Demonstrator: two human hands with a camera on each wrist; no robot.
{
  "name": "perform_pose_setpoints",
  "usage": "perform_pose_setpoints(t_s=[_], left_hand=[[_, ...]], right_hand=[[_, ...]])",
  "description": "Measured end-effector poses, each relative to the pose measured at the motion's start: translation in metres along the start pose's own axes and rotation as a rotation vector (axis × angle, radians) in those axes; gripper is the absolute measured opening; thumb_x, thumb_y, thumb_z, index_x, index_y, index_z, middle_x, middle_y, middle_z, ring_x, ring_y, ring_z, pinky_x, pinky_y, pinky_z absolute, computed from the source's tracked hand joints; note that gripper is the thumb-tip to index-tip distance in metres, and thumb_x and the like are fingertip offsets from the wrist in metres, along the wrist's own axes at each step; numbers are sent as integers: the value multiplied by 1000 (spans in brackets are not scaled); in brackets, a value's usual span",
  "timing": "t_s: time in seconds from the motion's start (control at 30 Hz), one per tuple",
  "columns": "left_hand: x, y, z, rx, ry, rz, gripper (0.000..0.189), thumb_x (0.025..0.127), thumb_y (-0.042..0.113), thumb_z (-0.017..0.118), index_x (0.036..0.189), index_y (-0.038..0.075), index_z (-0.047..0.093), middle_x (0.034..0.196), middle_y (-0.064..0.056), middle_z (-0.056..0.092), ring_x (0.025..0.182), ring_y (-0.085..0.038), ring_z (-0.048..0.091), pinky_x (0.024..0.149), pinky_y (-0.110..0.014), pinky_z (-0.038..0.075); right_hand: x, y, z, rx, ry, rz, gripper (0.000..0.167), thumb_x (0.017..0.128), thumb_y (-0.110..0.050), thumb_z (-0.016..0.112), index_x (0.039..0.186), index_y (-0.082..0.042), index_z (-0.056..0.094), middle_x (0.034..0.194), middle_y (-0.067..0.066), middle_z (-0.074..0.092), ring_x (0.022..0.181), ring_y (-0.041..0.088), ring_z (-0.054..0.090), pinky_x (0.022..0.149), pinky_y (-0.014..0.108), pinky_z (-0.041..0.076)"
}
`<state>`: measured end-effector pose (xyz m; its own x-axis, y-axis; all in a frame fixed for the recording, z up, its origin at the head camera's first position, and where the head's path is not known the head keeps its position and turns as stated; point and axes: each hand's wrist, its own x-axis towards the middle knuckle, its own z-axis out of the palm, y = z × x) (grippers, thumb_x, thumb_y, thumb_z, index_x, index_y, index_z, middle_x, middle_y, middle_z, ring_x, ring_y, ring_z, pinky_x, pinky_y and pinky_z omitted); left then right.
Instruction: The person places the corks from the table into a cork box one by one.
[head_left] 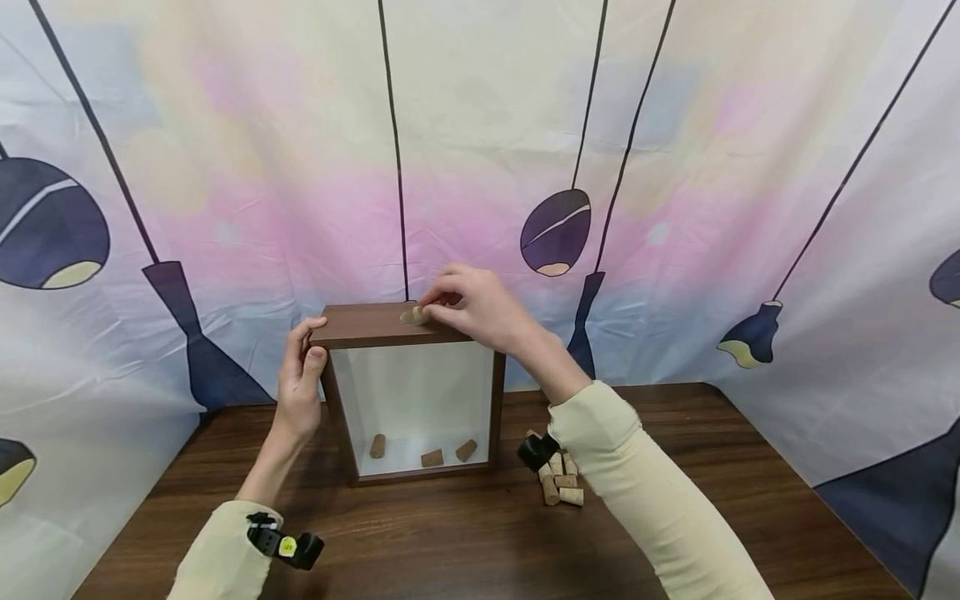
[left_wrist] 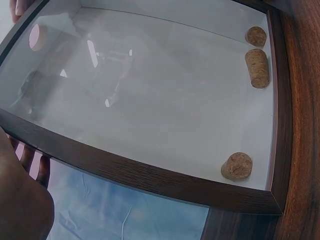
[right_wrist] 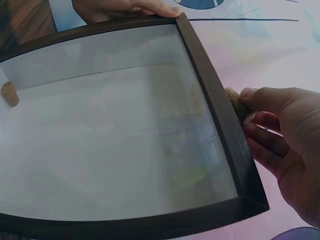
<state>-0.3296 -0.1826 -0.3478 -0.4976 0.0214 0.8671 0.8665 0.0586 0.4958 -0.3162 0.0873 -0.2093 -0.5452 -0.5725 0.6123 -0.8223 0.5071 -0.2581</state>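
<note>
A brown wooden box frame point(head_left: 408, 332) with a clear front stands upright on the table. Three corks lie on its floor, among them a cork point(head_left: 377, 446) at the left and a cork point(head_left: 466, 451) at the right. My right hand point(head_left: 480, 308) pinches a cork point(right_wrist: 237, 104) between thumb and fingers at the round hole point(head_left: 409, 317) in the frame's top. My left hand point(head_left: 300, 379) grips the frame's upper left corner, thumb on the front and fingers reaching over the top and side.
A pile of several corks point(head_left: 567, 482) lies on the dark wood table point(head_left: 420, 542), right of the frame and partly behind the right wrist's camera point(head_left: 537, 452). A printed cloth point(head_left: 300, 167) hangs behind and at both sides.
</note>
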Motion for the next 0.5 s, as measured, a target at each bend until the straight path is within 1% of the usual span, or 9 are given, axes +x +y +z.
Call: perform_pose_setpoints(t_s=[0.1,0.17,0.23,0.4,0.5], left_hand=[[0,0,-1,6,0,0,43,108,20,38,142,-7,37,86,5,30,70,-11,25,75,-25,22],[-1,-1,-1,12,1,0,43,108,20,38,142,-7,37,85,5,30,68,-11,25,72,-26,22],[-1,-1,-1,13,1,-1,43,108,19,38,142,-7,37,84,5,30,67,-11,24,71,-26,21],[-1,-1,-1,2,1,-4,40,108,14,37,142,-7,37,83,5,30,67,-11,25,71,-26,21],[-1,0,0,-5,0,-2,40,108,13,37,142,-8,37,79,5,29,67,-11,24,72,-26,21]], right_hand=[[3,-1,4,-7,-9,9,9,93,-13,70,97,-10,77,96,1,67,90,13,62,84,22,52],[3,-1,5,-9,-15,15,9,93,-14,70,98,-11,77,97,1,67,91,13,63,85,21,52],[3,-1,5,8,-10,22,10,93,-13,70,100,-10,76,99,2,67,93,13,63,87,23,52],[-5,0,-6,89,53,34,13,92,-8,68,103,-6,75,103,7,67,95,17,65,90,32,54],[-15,5,-15,106,86,42,14,92,-8,68,104,-6,75,104,7,68,95,16,65,90,35,54]])
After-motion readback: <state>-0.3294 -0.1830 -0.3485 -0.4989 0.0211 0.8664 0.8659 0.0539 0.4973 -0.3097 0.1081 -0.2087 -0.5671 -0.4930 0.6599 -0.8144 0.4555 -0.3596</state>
